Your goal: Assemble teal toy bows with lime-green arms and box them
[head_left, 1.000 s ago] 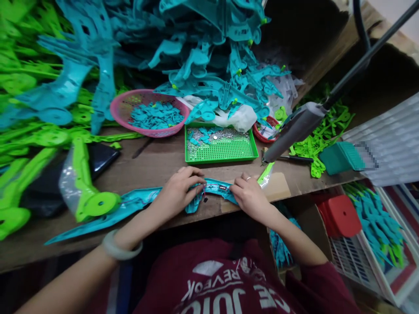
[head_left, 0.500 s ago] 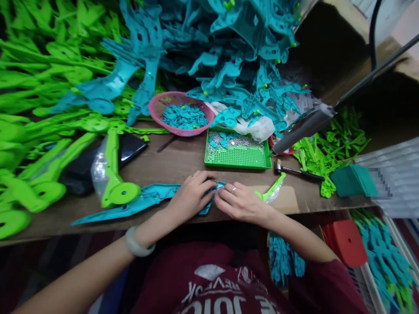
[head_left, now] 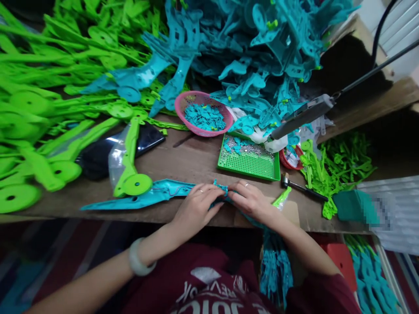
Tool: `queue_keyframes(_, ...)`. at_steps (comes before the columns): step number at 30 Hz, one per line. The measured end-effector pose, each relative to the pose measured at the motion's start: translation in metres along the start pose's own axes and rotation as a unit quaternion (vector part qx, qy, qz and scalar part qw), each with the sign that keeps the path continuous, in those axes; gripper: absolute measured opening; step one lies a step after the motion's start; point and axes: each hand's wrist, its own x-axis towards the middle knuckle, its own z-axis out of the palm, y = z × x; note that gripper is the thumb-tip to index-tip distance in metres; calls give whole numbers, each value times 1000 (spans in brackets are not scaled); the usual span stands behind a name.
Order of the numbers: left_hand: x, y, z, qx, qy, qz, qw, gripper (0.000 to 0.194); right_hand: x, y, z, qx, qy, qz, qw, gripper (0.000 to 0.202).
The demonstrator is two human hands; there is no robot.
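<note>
A long blue plastic part (head_left: 163,192) lies along the table's front edge, its pointed end to the left and a thin wire along its inside. Its right end is between my two hands. My left hand (head_left: 196,207) has its fingers closed on that end. From the right, my right hand (head_left: 248,200) pinches the same blue piece, fingers bent around it. The fingertips nearly meet, and the fine detail between them is hidden. A green part with a round disc (head_left: 137,184) rests over the blue part's left half.
Behind my hands are a green tray (head_left: 248,167) of screws and a pink basket (head_left: 203,131) of small blue pieces. A hammer (head_left: 304,188) lies to the right. A grey electric screwdriver (head_left: 301,115) hangs above. Green parts (head_left: 49,104) and blue parts (head_left: 248,43) are heaped behind.
The view has shifted. The blue part's right end is now lifted and turned between my hands, and its lower portion slants toward my right forearm. Both hands keep hold of it.
</note>
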Motion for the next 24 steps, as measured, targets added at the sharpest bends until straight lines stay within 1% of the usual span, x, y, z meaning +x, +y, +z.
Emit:
queue_keyframes(3,-3,2,7,5,15,-28,999,9,5,5,13,107,19,69,992,19)
queue_keyframes(6,-4,5,10,18,44,-46,998,10,10,10,22,195,36,126,972,17)
queue_keyframes(8,-4,6,11,30,61,-61,996,13,12,12,23,225,49,145,962,15)
queue_keyframes(10,-3,6,12,36,62,-70,995,17,12,10,21,233,55,151,959,16)
queue_keyframes(13,-1,6,12,31,65,-63,995,19,11,2,14,250,42,170,952,18)
queue_keyframes(15,0,6,12,23,76,-55,995,15,10,-4,10,298,14,218,929,16)
queue_keyframes(18,1,6,12,24,84,-46,995,11,9,-8,5,382,-29,292,876,13)
queue_keyframes(19,1,7,12,29,82,-46,995,11,10,-8,4,395,-39,305,866,12)
queue_keyframes(20,1,7,12,35,76,-48,995,11,10,-6,3,396,-46,310,863,11)
queue_keyframes(21,1,7,12,41,69,-50,996,13,11,-5,2,384,-48,311,868,11)
queue_keyframes(22,2,7,12,47,62,-53,996,15,12,-3,2,361,-45,305,880,11)
queue_keyframes(24,3,8,11,66,47,-61,995,18,14,1,1,294,-31,274,915,13)
